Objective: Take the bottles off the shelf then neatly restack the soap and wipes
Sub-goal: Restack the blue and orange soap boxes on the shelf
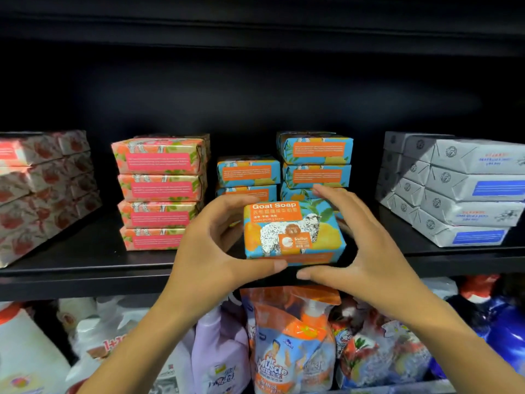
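Your left hand [216, 251] and right hand [366, 251] cup the Goat Soap bar [292, 231] between them, each with fingers curled over its far edge and a thumb at its near lower edge. The bar hangs tilted, face up toward you, over the front of the shelf [85, 268], just before the two blue stacks. The shorter blue stack [248, 172] looks like the natural place for it. Turn the bar so its orange side label faces out like the others, set it down flat, then square its edges with the taller blue stack [315, 150] alongside before you let go.
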Available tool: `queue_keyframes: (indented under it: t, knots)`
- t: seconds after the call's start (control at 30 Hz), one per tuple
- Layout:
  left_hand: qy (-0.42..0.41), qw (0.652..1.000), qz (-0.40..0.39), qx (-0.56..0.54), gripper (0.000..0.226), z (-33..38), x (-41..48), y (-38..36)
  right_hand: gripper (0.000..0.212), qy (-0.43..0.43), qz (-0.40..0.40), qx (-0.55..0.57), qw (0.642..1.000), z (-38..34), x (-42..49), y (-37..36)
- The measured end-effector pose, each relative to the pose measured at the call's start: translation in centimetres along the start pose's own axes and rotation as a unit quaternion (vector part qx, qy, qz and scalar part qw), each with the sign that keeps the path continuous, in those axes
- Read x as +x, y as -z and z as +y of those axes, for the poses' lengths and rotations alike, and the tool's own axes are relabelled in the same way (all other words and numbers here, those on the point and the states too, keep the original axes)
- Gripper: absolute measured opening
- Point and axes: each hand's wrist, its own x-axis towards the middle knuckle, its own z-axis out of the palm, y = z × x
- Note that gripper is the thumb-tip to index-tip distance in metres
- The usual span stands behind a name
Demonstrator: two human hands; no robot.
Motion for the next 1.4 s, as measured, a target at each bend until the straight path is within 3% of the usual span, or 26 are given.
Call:
queue_keyframes:
  t: [0.07, 0.23, 0.33, 0.43, 0.6, 0.73, 0.93, 1.4]
  knots:
    - [-0.030, 0.999, 0.000, 0.012, 0.070, -0.2, 0.0, 0.0, 0.093, -0.037, -0.019, 0.036, 0.998, -0.2, -0.1, 0.2]
    - [-0.083, 0.991, -0.003, 0.108, 0.068, -0.6, 0.1, 0.0, 0.066, -0.004, 0.041, 0.016, 0.999, -0.4, 0.3, -0.5]
    - [-0.148, 0.955, -0.008, 0.257, 0.062, 0.1, 0.5, 0.5, 0.065, -0.012, 0.059, 0.038, 0.997, -0.5, 0.5, -0.8]
    - [-0.194, 0.920, 0.013, 0.342, 0.062, 1.1, 1.2, 1.4, 0.080, -0.048, 0.064, 0.077, 0.994, -0.3, 0.7, -0.9]
    - [-0.172, 0.919, 0.107, 0.338, 0.064, 3.0, 3.4, 3.2, 0.074, -0.107, 0.006, -0.008, 0.994, 0.8, -0.1, -1.3]
    - [-0.170, 0.893, 0.153, 0.389, 0.065, 4.5, 5.8, 4.1, 0.058, -0.088, -0.073, -0.110, 0.987, 1.1, -0.4, -2.1]
    - [-0.154, 0.854, 0.119, 0.483, 0.066, 5.5, 8.5, 3.7, 0.049, -0.059, -0.109, -0.181, 0.976, 1.1, -0.6, -2.4]
    - [-0.059, 0.793, 0.045, 0.604, 0.083, 4.9, 10.7, 4.1, 0.060, -0.028, -0.101, -0.200, 0.974, 2.2, -0.8, -2.7]
